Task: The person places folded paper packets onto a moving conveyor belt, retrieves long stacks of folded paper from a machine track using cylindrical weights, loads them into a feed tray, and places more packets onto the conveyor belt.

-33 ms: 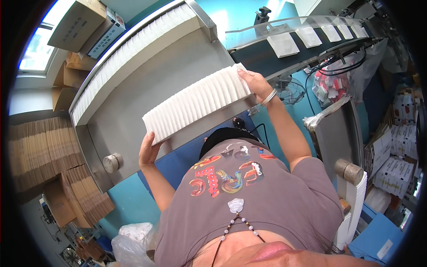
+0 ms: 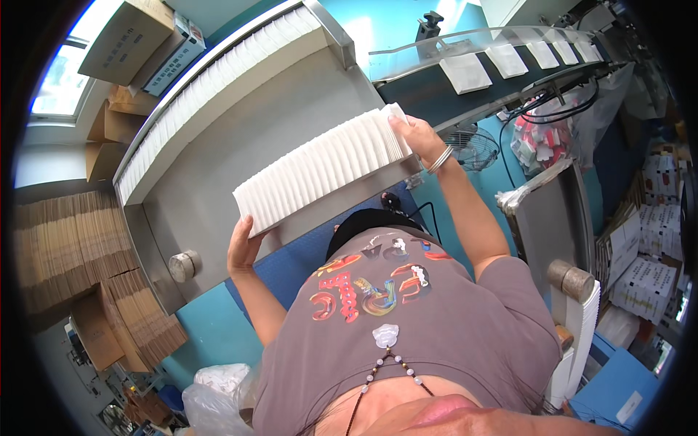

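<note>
A long row of white folded paper napkins (image 2: 320, 168) stands on edge along the near side of a grey metal table (image 2: 218, 145), pressed face to face. My left hand (image 2: 243, 243) grips the row's left end, with the thumb on top and the fingers partly hidden beneath. At the other end, my right hand (image 2: 416, 134) closes around the last few napkins, its thumb lying over their top edge. The napkins under that thumb stick up a little above the rest. Between them, both hands hold the row by its two ends.
Another long row of white napkins (image 2: 218, 91) lines the table's far edge. Flat white pieces lie spaced along a dark conveyor (image 2: 414, 93) at the upper right. Flattened cartons (image 2: 73, 232) stand at left; a metal post (image 2: 185, 266) rises from the table's left corner.
The top edges of the napkins at the right end have lifted slightly under my right thumb. On the conveyor, the white pieces sit slightly farther right. My left hand stays in place.
</note>
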